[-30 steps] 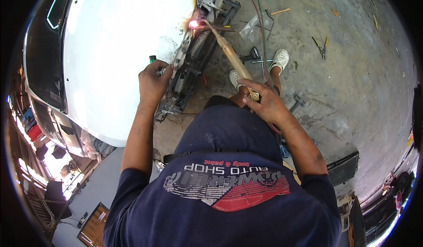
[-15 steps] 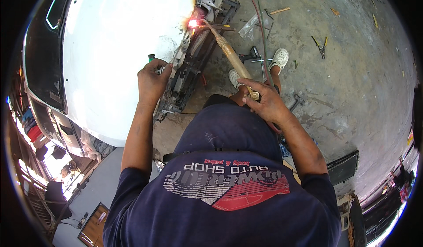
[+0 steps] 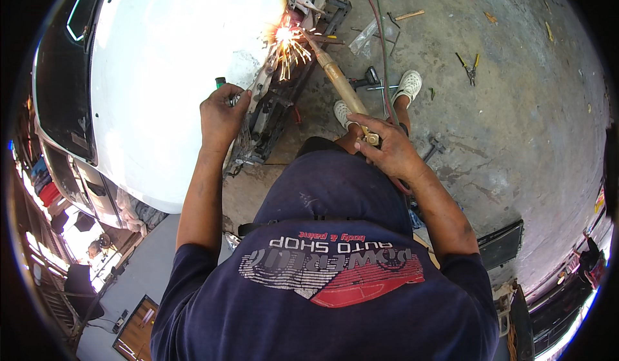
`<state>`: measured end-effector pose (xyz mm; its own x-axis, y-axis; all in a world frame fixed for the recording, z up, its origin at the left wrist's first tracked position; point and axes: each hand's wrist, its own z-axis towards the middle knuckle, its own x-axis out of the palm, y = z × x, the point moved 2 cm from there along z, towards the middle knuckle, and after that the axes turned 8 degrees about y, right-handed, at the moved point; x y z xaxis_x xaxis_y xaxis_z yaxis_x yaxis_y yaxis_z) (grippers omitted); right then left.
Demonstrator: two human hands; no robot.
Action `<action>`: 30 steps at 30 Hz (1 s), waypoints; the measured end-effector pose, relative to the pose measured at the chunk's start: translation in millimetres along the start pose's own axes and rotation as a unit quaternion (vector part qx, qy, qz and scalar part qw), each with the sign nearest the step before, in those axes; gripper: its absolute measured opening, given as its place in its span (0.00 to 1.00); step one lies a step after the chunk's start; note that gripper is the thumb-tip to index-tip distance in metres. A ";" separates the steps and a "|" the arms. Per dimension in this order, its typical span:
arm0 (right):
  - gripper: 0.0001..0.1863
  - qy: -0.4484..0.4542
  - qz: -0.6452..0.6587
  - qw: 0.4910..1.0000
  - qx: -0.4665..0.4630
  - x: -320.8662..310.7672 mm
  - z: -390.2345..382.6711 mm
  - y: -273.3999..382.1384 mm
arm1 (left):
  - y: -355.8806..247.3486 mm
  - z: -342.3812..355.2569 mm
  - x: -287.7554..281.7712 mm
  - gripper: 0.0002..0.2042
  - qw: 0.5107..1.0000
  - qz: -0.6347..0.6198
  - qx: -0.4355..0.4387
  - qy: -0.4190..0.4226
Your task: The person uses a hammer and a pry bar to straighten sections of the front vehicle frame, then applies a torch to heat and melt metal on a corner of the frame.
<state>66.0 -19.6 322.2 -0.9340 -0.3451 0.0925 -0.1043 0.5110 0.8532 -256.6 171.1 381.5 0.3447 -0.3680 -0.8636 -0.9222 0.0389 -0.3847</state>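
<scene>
My right hand [image 3: 391, 148] is wrapped round the rear of a brass gas torch [image 3: 340, 80], by its valve knob. The torch slants up and left, and its tip is at a white-hot spot [image 3: 284, 34] on the car's front metal frame [image 3: 278, 100]. Orange sparks [image 3: 290, 55] spray from there, and glare hides the metal. Beside the white hood's [image 3: 174, 97] edge, my left hand [image 3: 223, 113] is closed with thumb and fingers bent. A small green thing with a dark end [image 3: 220, 82] pokes out past its fingers; most of it is hidden.
Red and green hoses [image 3: 385, 51] run across the concrete floor on the right. Pliers [image 3: 470, 69], a cordless drill [image 3: 371, 75] and a hammer-like tool [image 3: 435, 147] lie there. My white clogs [image 3: 409, 86] stand close to the car. A dark flat panel [image 3: 503, 245] is at lower right.
The small glow at the torch tip has burst into a spray of sparks. My left hand has shifted very slightly; the right hand and torch are nearly still.
</scene>
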 end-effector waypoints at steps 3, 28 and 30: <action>0.33 0.000 -0.004 1.000 0.003 -0.6 -0.3 0.4 | 1.9 1.1 0.9 0.12 1.000 -0.008 0.004 -0.002; 0.38 -0.265 0.034 0.946 0.184 -151.4 -80.2 -111.8 | -90.5 9.2 63.1 0.08 0.986 -0.050 0.094 0.129; 0.41 -0.291 0.015 0.936 0.195 -166.2 -82.3 -140.6 | -110.6 15.3 79.1 0.07 0.981 -0.040 0.114 0.155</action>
<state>264.0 -98.9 229.1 -0.9546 0.1036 -0.2792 -0.0859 0.8018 0.5913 -124.7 151.8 350.7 0.3116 -0.6411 -0.7014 -0.8196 0.1921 -0.5397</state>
